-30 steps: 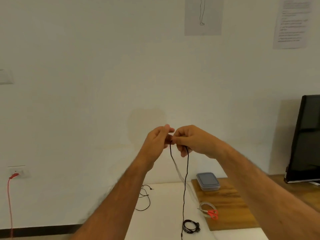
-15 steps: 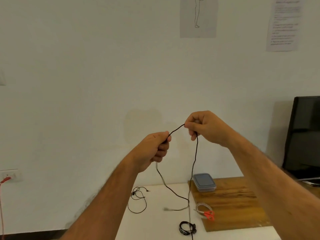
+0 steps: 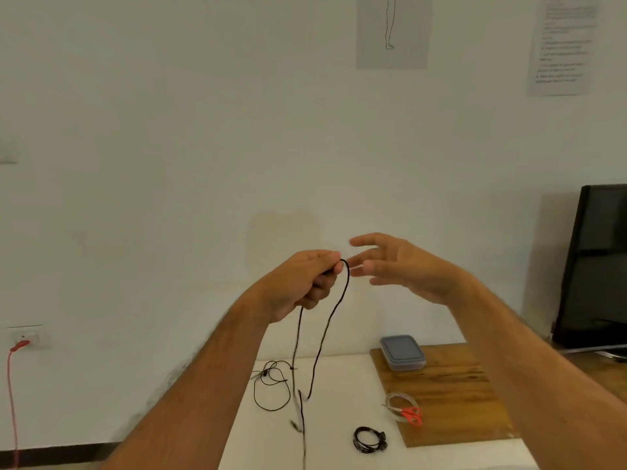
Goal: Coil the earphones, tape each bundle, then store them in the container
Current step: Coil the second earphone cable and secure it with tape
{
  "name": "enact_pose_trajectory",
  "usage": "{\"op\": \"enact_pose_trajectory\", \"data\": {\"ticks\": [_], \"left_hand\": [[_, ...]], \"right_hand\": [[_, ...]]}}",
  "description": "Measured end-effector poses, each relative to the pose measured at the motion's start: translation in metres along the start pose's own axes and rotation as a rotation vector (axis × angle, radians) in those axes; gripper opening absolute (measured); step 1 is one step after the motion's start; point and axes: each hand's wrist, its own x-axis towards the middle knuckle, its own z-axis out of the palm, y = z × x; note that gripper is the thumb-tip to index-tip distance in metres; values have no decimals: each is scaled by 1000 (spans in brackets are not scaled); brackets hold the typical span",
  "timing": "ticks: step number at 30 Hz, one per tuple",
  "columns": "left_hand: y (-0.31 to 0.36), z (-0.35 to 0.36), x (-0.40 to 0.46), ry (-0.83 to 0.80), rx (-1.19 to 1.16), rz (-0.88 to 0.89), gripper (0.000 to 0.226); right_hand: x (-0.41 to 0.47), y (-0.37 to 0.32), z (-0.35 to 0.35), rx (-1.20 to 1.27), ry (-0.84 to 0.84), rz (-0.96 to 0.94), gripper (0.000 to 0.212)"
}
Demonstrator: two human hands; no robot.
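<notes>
Cord (image 3: 334, 310) — thin, black, looped from left hand (image 3: 302, 283); tail end blurred.

Both arms are stretched out in front, raised to about chest level. Left hand (image 3: 307, 283) has its fingers curled in a tight grip, while the right hand (image 3: 403, 269) sits just beside it, fingers spread and loose, holding nothing.

A dark monitor (image 3: 600, 266) stands right, two papers (image 3: 393, 32) hang on the wall, their print unreadable, and a red cable (image 3: 12, 401) is plugged into the socket (image 3: 29, 338).
</notes>
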Motion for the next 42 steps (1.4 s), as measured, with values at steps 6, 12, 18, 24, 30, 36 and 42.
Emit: {"op": "enact_pose_trajectory", "data": {"ticks": [6, 12, 18, 24, 30, 36, 42], "left_hand": [[3, 2, 1, -5, 194, -35, 41], [-6, -22, -15, -26, 75, -87, 35], [-5, -24, -15, -28, -48, -53, 36], [6, -2, -1, -66, -20, -55, 38], [-3, -6, -6, -79, -140, -93, 36], [-9, -1, -9, -120, -237, -76, 36], [-7, 8, -2, -122, -263, -65, 37]], "right_hand": [[11, -17, 26, -156, -58, -87, 31], [4, -16, 0, -282, 358, -187, 14], [1, 0, -7, 52, 225, 114, 19], [0, -23, 22, -64, -98, -54, 37], [-3, -39, 1, -291, 292, -267, 5], [0, -29, -9, -11, 304, -153, 7], [2, -31, -4, -233, -3, -115, 10]]}}
